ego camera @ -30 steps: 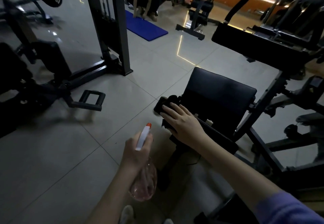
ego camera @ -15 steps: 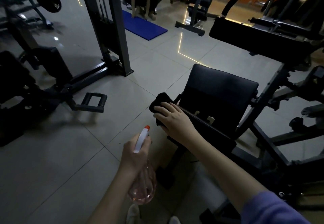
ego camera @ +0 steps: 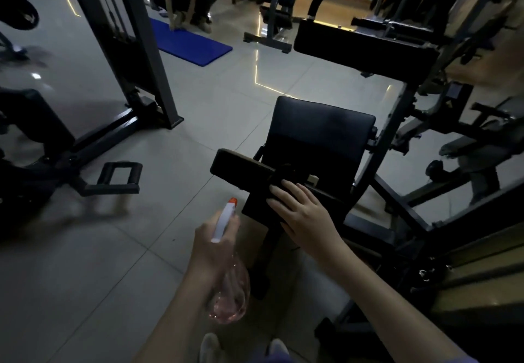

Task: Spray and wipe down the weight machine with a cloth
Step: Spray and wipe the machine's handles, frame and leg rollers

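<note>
Dim light obscures detail. One black cloth [ego camera: 286,174], mostly hidden beneath the right hand [ego camera: 304,215], lies on the weight machine [ego camera: 320,135] pad; the fingers lie flat and extended on it. The left hand [ego camera: 211,245] is wrapped around one clear spray bottle [ego camera: 228,294] holding pinkish liquid.

Open tiled floor [ego camera: 93,272] is spreading across the lower left and centre of the frame, offering free passage left of the narrow black pad [ego camera: 241,168]. The cable tower's upright [ego camera: 147,50] and a floor handle [ego camera: 117,178] are blocking the left middle. Frame bars [ego camera: 388,135] and stacked machine arms are crowding the right side, leaving little room there.
</note>
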Demonstrator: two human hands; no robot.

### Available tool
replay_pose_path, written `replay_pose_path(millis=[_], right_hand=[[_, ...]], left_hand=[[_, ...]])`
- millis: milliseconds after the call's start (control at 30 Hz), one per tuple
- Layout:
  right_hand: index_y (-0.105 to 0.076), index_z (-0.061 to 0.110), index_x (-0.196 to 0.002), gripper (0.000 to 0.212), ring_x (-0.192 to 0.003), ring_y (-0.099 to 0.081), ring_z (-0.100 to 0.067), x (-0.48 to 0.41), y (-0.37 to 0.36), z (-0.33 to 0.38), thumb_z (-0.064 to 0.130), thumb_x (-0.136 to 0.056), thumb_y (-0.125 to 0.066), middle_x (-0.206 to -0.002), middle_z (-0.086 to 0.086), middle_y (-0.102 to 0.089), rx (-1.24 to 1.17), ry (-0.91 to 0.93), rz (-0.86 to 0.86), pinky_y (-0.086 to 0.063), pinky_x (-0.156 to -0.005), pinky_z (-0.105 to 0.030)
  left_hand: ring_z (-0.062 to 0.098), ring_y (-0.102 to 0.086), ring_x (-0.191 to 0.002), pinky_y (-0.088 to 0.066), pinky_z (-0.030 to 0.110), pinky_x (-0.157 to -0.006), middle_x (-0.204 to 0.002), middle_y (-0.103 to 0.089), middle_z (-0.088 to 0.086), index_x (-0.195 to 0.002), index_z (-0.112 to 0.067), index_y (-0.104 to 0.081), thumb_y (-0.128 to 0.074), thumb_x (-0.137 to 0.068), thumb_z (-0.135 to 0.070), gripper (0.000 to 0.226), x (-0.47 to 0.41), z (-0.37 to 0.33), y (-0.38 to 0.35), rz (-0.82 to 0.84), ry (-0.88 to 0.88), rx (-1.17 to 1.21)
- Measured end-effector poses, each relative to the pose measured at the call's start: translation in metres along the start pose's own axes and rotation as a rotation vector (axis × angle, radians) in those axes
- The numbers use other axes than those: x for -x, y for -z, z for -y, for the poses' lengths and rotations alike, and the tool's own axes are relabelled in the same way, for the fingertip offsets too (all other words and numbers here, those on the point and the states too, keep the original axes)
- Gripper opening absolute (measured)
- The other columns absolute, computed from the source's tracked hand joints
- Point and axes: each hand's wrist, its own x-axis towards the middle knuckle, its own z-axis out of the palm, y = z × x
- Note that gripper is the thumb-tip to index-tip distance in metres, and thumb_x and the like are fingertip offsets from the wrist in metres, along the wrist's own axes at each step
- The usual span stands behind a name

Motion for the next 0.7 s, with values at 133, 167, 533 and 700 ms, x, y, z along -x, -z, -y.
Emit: replay_pose_path(millis=[133, 167, 533, 700], right_hand=[[-0.062, 0.016, -0.119, 0.049, -0.127, -0.046, -0.029, 0.020, 0.002, -0.006, 0.018, -0.072, -0.076, -0.133, -0.006, -0.055, -0.024, -0.074, -0.036, -0.039, -0.106, -0.044], [-0.061, 0.015, -0.119, 0.049, -0.127, -0.046, -0.030, 0.025, 0.003, -0.007, 0.017, -0.072, -0.075, -0.133, -0.006, -0.055, -0.028, -0.103, -0.052, -0.038, -0.106, -0.044], [-0.049, 0.012, -0.131, 0.048, -0.137, -0.032, -0.026, 0.044, -0.001, 0.014, 0.006, -0.085, -0.063, -0.140, -0.008, -0.045, -0.361, -0.665, -0.330, -0.036, -0.108, -0.048], [-0.049, 0.013, -0.130, 0.041, -0.129, -0.042, -0.019, 0.028, 0.001, 0.022, 0.023, -0.090, -0.053, -0.135, -0.006, -0.048, -0.651, -1.005, -0.536, -0.036, -0.108, -0.040]], left_hand=[[0.031, -0.064, -0.080, -0.052, 0.048, -0.072, -0.083, -0.066, 0.019, -0.094, -0.003, -0.064, -0.051, -0.097, -0.025, 0.025, 0.001, -0.001, -0.007, 0.095, -0.055, -0.012], [0.028, -0.065, -0.080, -0.052, 0.047, -0.072, -0.082, -0.066, 0.016, -0.096, -0.005, -0.064, -0.050, -0.096, -0.029, 0.028, 0.001, -0.002, -0.008, 0.132, -0.082, -0.018], [0.014, -0.053, -0.057, -0.041, 0.028, -0.051, -0.065, -0.056, 0.003, -0.079, -0.022, -0.055, -0.051, -0.095, -0.025, 0.017, -0.002, 0.007, -0.024, 0.381, -0.236, -0.047], [0.029, -0.058, -0.066, -0.045, 0.038, -0.056, -0.072, -0.062, 0.017, -0.082, -0.014, -0.060, -0.054, -0.088, -0.027, 0.016, 0.000, 0.009, -0.029, 0.474, -0.246, 0.010]])
